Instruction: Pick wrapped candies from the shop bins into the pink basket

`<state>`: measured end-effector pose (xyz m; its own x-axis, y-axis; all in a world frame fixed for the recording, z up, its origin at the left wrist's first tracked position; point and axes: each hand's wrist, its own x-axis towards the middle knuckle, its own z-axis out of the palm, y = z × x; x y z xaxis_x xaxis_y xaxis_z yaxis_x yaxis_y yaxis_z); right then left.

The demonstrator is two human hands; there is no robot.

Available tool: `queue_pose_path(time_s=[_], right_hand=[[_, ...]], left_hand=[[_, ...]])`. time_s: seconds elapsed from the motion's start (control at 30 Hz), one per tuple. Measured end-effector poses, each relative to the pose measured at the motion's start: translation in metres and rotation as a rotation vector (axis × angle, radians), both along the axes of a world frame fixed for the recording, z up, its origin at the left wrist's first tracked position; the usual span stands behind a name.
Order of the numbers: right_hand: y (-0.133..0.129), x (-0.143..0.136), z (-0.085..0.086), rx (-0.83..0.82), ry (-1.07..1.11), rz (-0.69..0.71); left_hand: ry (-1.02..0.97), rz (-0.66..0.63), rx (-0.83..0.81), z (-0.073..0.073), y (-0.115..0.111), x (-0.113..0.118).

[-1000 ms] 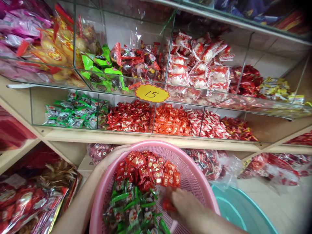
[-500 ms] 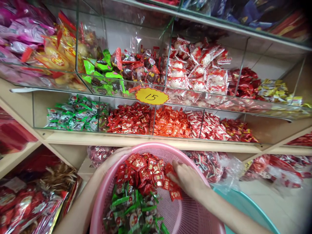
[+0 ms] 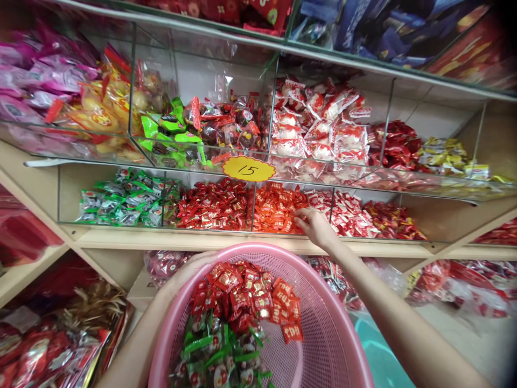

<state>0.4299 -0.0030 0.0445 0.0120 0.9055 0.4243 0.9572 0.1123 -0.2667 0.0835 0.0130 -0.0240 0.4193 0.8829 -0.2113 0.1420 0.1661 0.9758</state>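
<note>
A pink plastic basket [image 3: 347,328] stands below the shelf. My left hand [image 3: 197,267] is closed on its far left rim, fingers partly hidden behind it. Inside lie shiny red-wrapped candies [image 3: 242,291], green-and-clear wrapped candies [image 3: 220,350] and a small group of orange-red wrapped candies [image 3: 286,307]. My right hand [image 3: 317,226] is at the front of a shelf bin, by a pile of orange wrapped candies [image 3: 274,207]. Its fingers are slightly bent and apart, and no candy shows in them.
Glass-divided bins hold green candies [image 3: 125,199], dark red candies [image 3: 214,205] and red-and-white candies [image 3: 343,213]. A yellow tag [image 3: 248,169] reading 15 hangs on the glass ledge above. Bagged goods [image 3: 464,285] lie under the shelf. A teal tub [image 3: 379,355] stands right of the basket.
My right hand has left the basket and moved up to the orange candy bin. The orange-red candies now lie loose in the basket. My left hand stays on the rim.
</note>
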Motion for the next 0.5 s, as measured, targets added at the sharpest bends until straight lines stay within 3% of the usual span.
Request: queue_pose_path(time_s=[0.2, 0.37, 0.5], right_hand=[[0.010, 0.000, -0.022, 0.021, 0.142, -0.045], [0.008, -0.001, -0.024, 0.021, 0.202, -0.067], [0.007, -0.001, -0.024, 0.028, 0.234, -0.066]], left_hand=[[0.036, 0.052, 0.010, 0.013, -0.004, 0.001], [-0.003, -0.001, 0.003, 0.023, -0.008, 0.007], [-0.034, 0.022, -0.017, 0.023, -0.011, 0.009]])
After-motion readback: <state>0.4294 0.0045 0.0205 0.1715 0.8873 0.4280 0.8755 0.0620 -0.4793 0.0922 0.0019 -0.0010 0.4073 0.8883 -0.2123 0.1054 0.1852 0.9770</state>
